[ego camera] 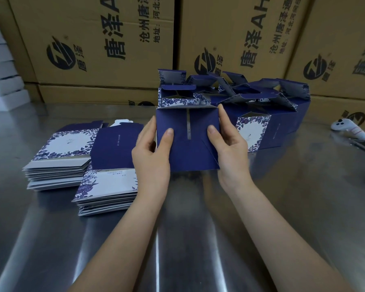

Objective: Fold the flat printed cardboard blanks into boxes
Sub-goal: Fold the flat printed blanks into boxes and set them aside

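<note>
Left grip [151, 149] and right grip [230, 144] each hold one side of the box [188, 153], thumbs on its bottom flaps, which face me. It sits centred, equally near both.

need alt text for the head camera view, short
The left hand and right hand grip a partly folded navy box by its sides, thumbs on its near face, over a steel table. Flat printed blanks are stacked to the left; folded boxes stand behind, before brown cartons.
</note>
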The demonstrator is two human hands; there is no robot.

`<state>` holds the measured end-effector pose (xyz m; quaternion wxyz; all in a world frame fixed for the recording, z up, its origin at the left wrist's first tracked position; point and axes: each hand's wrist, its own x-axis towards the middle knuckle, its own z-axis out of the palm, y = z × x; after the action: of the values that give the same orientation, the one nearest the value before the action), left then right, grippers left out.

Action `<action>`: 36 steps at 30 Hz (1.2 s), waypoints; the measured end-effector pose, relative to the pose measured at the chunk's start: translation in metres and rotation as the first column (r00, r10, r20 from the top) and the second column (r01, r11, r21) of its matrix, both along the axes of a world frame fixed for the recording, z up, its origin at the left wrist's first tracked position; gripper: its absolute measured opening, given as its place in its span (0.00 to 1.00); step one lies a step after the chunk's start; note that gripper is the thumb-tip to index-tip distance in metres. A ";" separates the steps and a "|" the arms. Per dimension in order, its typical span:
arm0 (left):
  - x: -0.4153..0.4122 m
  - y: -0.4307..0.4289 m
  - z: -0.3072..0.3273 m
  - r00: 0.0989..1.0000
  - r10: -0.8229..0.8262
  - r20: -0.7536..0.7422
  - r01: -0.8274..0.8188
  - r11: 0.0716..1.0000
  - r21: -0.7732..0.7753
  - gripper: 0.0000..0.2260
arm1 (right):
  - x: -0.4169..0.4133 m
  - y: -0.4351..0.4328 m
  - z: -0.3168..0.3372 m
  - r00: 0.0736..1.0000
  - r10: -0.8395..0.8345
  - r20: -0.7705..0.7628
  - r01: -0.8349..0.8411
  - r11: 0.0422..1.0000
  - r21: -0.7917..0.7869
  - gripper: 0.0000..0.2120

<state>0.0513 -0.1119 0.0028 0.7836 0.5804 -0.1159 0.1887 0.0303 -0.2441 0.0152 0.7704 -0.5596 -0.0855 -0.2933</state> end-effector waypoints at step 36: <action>-0.001 -0.001 0.001 0.995 0.090 -0.030 -0.091 0.995 -0.049 0.15 | -0.002 0.005 0.001 0.997 -0.026 -0.072 0.032 0.996 0.085 0.15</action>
<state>0.0501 -0.1126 0.0041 0.7902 0.5676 -0.0738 0.2190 0.0284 -0.2395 0.0157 0.7919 -0.5372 -0.0372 -0.2879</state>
